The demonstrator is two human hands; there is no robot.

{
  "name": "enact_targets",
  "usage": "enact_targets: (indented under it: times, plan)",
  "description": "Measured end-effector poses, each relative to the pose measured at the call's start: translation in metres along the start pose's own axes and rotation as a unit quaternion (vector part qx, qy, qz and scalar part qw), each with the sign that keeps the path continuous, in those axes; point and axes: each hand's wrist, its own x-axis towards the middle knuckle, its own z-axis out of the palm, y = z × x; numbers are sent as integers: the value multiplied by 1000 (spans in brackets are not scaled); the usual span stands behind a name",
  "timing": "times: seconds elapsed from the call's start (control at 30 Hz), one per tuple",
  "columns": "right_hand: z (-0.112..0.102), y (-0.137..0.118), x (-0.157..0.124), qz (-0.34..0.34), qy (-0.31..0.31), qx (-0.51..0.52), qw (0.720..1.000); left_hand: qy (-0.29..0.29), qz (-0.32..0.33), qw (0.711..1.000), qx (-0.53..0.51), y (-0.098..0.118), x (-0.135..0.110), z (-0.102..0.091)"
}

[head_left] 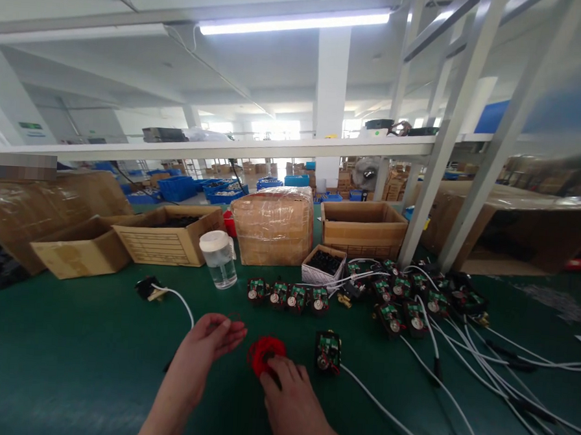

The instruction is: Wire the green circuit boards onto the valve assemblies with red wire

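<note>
My left hand hovers over the green table, fingers pinched together on a thin red ring that is hard to make out. My right hand rests lower, its fingertips on a pile of red rings. Just right of the pile lies a black module with a green circuit board and a white cable trailing off it. A row of similar modules lies further back.
A clear plastic jar with white lid stands behind my left hand. Cardboard boxes line the table's back, with a small white box of black parts. More modules with white cables spread to the right. A black plug lies left.
</note>
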Motion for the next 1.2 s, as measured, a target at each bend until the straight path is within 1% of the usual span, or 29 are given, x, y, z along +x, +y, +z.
enact_targets:
  times: [0.1,0.17,0.27,0.37,0.43,0.5,0.53,0.6,0.73,0.8,0.9,1.0,1.1,1.2]
  plan:
    - [-13,-5,-5,8,27,40,999,-35,22,999,24,13,-7,3]
    - [-28,-9,-9,7,72,103,992,-72,31,995,54,21,-15,7]
    - [-58,-8,-12,0,153,218,964,-134,30,987,86,29,-28,15]
    - [-90,0,-9,13,203,292,935,-184,23,977,101,36,-37,26]
    - [-109,7,-6,23,207,338,918,-214,20,971,109,39,-39,34]
    - [-124,13,-4,27,183,386,904,-236,15,965,114,41,-42,42]
    - [-131,15,-3,28,167,402,900,-243,13,963,115,42,-43,46]
    - [-141,16,-3,33,139,407,902,-249,13,961,118,43,-47,56]
    - [-150,16,-3,51,127,390,911,-251,20,959,131,42,-58,76]
    - [-151,19,-3,71,133,383,911,-266,4,957,115,39,-61,83]
    - [-153,26,-3,104,136,389,905,-292,-56,955,19,28,-59,90]
    - [-155,32,-7,141,117,413,892,-289,-124,946,-84,16,-53,92]
    - [-155,37,-12,166,108,431,880,-287,-162,936,-121,5,-50,92]
    - [-151,41,-16,176,102,433,878,-299,-177,929,-128,-1,-51,94]
